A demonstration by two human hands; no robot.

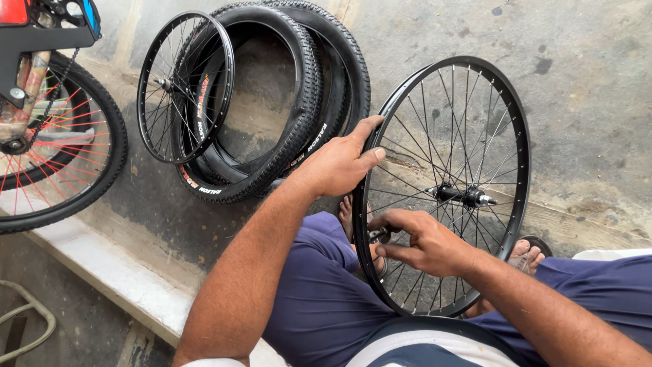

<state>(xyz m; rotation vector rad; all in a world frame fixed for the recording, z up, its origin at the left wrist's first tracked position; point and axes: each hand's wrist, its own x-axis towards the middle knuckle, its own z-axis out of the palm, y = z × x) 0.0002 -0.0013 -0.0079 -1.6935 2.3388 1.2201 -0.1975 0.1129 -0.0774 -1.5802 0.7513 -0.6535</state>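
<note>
The person's lap, clothed in blue trousers (319,299), lies nearest the camera, with both forearms extending forward over it. A bare black wheel rim (519,170) with thin steel spokes stands upright between the knees, its lower edge down by the sandalled feet (526,255). The hub and axle (462,196) project from the centre of the rim.

The left hand (339,163) is curled over the upper left edge of the rim, thumb on the near side and fingers wrapped over the outside. The right hand (424,241) is closed in a pinch on a small metal tool (380,235) set against a spoke close to the inner left edge of the rim.

A second bare rim (185,87) leans against two black knobbly tyres (299,102), which rest against the concrete wall (577,61). At far left, the rear wheel of a bicycle (61,146), with red spokes and a fitted tyre, stands on a pale step (109,272). No containers are in view.
</note>
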